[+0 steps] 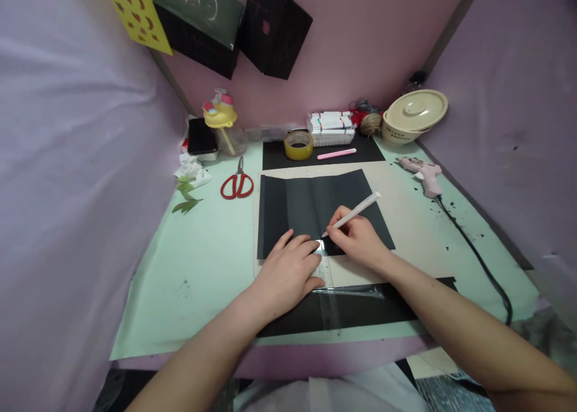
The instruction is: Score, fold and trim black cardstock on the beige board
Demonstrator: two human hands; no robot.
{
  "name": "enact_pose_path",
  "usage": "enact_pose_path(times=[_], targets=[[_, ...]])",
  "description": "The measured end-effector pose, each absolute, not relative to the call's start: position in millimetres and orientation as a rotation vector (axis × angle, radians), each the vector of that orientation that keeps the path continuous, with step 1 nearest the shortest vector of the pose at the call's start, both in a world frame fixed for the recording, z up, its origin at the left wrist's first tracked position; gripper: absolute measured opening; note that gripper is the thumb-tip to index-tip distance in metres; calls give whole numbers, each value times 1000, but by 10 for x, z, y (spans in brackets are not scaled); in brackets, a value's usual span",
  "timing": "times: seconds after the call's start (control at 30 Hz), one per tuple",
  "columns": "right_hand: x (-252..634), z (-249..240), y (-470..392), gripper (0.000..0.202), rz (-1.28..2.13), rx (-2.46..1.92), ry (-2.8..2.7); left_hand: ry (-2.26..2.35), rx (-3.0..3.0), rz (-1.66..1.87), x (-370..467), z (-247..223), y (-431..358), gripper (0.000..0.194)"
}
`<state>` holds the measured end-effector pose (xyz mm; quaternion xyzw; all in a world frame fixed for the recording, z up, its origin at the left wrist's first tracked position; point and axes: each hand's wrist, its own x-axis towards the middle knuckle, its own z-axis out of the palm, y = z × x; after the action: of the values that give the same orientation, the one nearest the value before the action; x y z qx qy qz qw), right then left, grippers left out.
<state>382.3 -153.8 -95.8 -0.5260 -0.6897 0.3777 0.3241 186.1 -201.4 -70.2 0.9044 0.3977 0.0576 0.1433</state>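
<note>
A black sheet with fold lines (302, 202) lies on a pale board (406, 220). My left hand (291, 271) rests with fingers spread over the sheet's lower edge, pressing on a clear ruler (330, 310) that runs down toward the table's front edge. In my right hand (356, 238) is a white pen (360, 208), pinched between the fingers. Its tip touches or nearly touches the sheet close to the ruler's top end. Another black sheet (288, 322) lies under the ruler, nearer the front edge.
Red-handled scissors (237, 185) lie left of the sheet. Behind it are yellow tape (298, 145), a pink pen (336, 154) and a basket of markers (331, 130). A pink glue gun (426, 175) with a black cable and a lidded bowl (401, 130) are on the right.
</note>
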Motion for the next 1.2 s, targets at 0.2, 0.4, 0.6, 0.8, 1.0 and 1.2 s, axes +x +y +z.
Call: enact_pose_path(times=[0.2, 0.4, 0.6, 0.8, 1.0, 1.2], targets=[[3829, -972, -1554, 14, 965, -1324, -1887, 1163, 2607, 153, 1862, -716, -2017, 26], [3820, -979, -1560, 14, 937, -1291, -1906, 1161, 2618, 174, 1857, -723, -2017, 23], [3817, -974, -1565, 14, 939, -1274, -1922, 1164, 2613, 147, 1863, -705, -2017, 24], [3829, -985, -1564, 13, 939, -1286, -1939, 1161, 2599, 162, 1860, -716, -2018, 23], [3819, -1007, -1565, 14, 897, -1293, -1945, 1167, 2600, 138, 1866, -709, -2015, 24], [3856, -1029, -1577, 16, 862, -1304, -1851, 1166, 2603, 149, 1864, -705, -2019, 24]])
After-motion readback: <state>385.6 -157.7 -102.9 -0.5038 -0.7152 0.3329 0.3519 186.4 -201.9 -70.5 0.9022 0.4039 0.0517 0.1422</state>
